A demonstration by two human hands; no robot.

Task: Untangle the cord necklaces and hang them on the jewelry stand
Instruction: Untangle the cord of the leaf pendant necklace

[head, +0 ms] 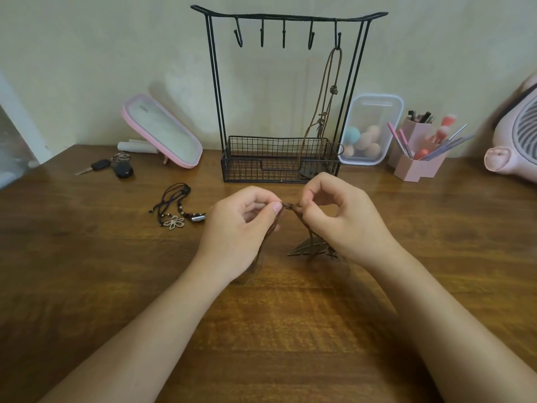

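We see a plain cream wall (101,53) rising behind a dark wooden surface (87,271) with clear grain. Soft, even light leaves faint shadows on the wall.

Your left hand (241,225) and right hand (340,219) pinch a brown cord necklace (290,207) above the wooden table (87,271), its leaf pendant (309,247) dangling before the jewelry stand (286,94).

Matt black wire stand (220,117), polished wood table (290,315), perhaps leather cord (334,77)
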